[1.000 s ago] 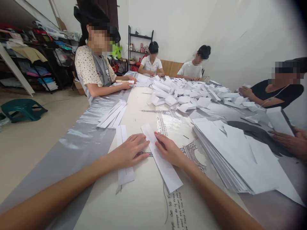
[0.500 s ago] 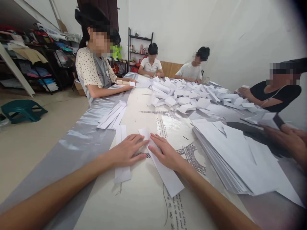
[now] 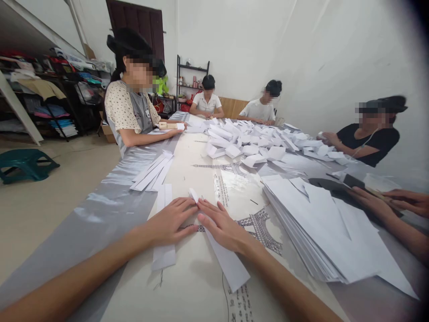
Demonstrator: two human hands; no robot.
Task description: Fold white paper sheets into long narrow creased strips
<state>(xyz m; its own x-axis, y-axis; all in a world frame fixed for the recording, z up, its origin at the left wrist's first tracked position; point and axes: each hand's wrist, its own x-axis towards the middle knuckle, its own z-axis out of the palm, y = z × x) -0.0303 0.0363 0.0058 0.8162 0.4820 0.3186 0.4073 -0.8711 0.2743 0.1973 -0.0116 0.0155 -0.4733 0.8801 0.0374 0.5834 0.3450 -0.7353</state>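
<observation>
My right hand (image 3: 221,226) lies flat, fingers stretched out, pressing on a long folded white paper strip (image 3: 228,261) that runs diagonally across the table. My left hand (image 3: 172,221) lies flat beside it, fingers extended, its fingertips touching the strip's upper end and its palm resting over a second white strip (image 3: 163,255). The two hands' fingertips nearly meet. Under them is a printed table cover with an Eiffel Tower drawing (image 3: 259,228).
A thick stack of white sheets (image 3: 321,228) sits to my right. Folded strips (image 3: 152,172) lie left of centre, and a heap of folded papers (image 3: 254,141) covers the far table. Several other people sit around; another person's hands (image 3: 385,203) work at right. A green stool (image 3: 25,163) stands on the floor.
Both hands slid closer together along the strip, covering more of its upper end. The view tilted slightly. The person at right lowered their paper to the table.
</observation>
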